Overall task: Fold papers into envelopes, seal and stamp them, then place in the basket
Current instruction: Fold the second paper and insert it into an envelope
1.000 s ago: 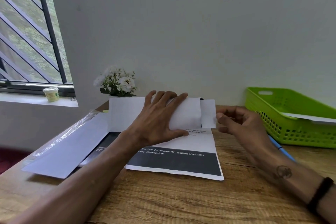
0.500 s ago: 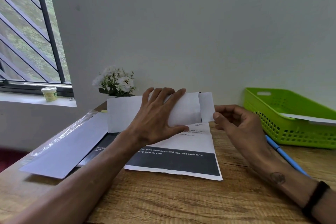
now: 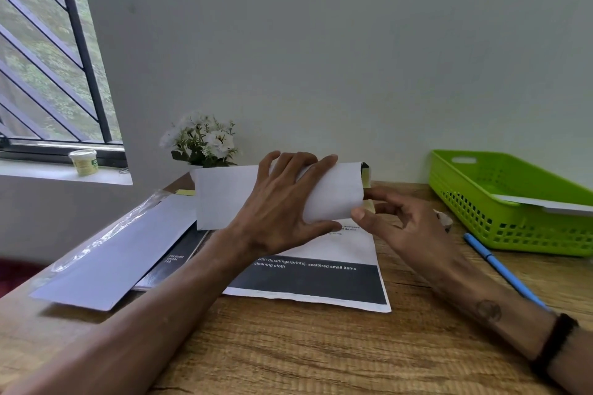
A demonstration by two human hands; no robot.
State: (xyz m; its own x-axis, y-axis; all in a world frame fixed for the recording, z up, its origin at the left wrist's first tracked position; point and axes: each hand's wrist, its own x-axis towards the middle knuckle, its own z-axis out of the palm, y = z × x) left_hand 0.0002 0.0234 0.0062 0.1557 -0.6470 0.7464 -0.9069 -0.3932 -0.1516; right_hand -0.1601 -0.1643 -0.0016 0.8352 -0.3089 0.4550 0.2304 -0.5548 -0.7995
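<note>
A wooden desk (image 3: pixel 288 349) stands against a pale wall. White artificial flowers (image 3: pixel 205 138) sit at its far edge. A blue pen (image 3: pixel 500 269) lies at right. A small cream tub (image 3: pixel 83 162) rests on the windowsill (image 3: pixel 48 171) beside a black-barred window (image 3: pixel 48 51).

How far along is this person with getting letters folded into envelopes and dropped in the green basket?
Early on, it seems. Done: one white piece already lies in the green basket, though whether it is a finished envelope cannot be told. In hand: the left hand grips an envelope while the right hand works at its open end. Left: sealing, stamping and placing it, and the printed sheet on the table lies unfolded.
</note>
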